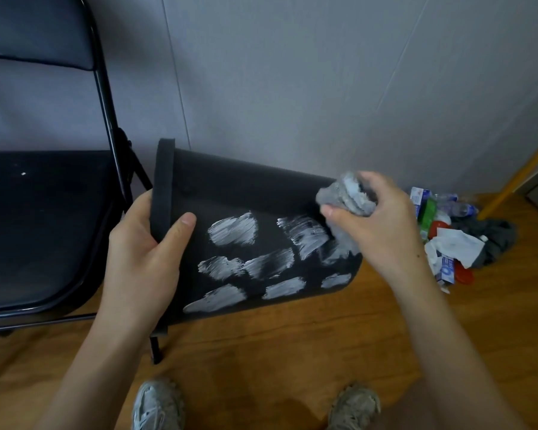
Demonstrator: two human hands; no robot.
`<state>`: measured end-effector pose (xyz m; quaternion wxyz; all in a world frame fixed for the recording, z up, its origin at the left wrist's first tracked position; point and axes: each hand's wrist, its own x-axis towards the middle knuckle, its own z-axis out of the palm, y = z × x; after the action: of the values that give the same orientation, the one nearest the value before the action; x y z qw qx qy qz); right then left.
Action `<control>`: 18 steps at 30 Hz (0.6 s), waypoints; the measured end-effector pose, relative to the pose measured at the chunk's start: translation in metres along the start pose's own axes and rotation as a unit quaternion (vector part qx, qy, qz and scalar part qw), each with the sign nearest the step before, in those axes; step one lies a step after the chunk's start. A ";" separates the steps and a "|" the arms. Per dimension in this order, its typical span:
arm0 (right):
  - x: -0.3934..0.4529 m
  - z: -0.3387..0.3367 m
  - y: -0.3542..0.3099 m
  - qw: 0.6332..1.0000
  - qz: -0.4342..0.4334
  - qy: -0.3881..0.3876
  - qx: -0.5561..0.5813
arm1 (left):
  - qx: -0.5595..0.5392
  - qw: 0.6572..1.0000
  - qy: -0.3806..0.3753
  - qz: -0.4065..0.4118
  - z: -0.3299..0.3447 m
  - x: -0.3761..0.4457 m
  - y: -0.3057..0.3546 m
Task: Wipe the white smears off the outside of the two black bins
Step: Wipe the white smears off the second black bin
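Left hand [143, 246] clamps the sideways bin [230, 197] by its rim; right hand [376, 218] grips rag [345, 193], probably touching nearest smears [308, 234], rest leftward.

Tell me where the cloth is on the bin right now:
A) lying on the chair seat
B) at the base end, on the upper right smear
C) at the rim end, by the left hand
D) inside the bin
B: the right hand holds the cloth against the smear nearest the base of the bin, while the left hand grips the rim.
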<state>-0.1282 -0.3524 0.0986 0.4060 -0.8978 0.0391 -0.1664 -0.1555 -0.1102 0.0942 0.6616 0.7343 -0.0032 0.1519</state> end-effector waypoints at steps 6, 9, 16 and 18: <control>0.002 0.021 0.004 0.957 -0.193 0.145 -0.161 | -0.017 1.000 0.008 -0.005 -0.002 -0.001 0.001; -0.002 0.026 0.007 0.951 -0.259 0.093 -0.142 | -0.031 0.999 0.019 -0.019 -0.002 -0.001 -0.001; 0.001 0.026 0.016 0.943 -0.289 0.100 -0.130 | -0.024 1.000 0.010 -0.017 -0.003 0.000 -0.004; 0.004 0.028 0.017 0.946 -0.288 0.105 -0.106 | -0.042 0.999 0.014 -0.030 -0.003 -0.001 -0.004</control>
<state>-0.1140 -0.3446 0.0696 0.2369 -0.8862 -0.1609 -0.3642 -0.1558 -0.1072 0.0902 0.6963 0.7031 0.0215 0.1423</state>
